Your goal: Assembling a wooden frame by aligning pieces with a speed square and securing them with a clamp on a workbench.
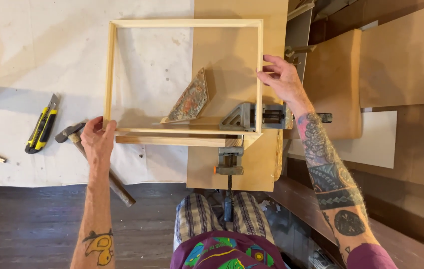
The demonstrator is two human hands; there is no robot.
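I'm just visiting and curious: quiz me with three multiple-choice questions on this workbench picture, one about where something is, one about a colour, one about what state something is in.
1. Where does the utility knife lie?
A. inside the wooden frame
B. on the white sheet, left of the frame
C. on the plywood board

2. What colours is that knife?
A. yellow and black
B. red and white
C. plain green

3. How is the near right corner of the wooden frame held?
A. it lies free
C. it is taped down
B. it sits in a metal corner clamp

Answers:
1 B: the knife rests on the white sheet, beside the hammer, outside the frame.
2 A: its body is yellow with black parts.
3 B: the corner clamp grips that corner, while the left hand holds the near left corner and the right hand the right rail.
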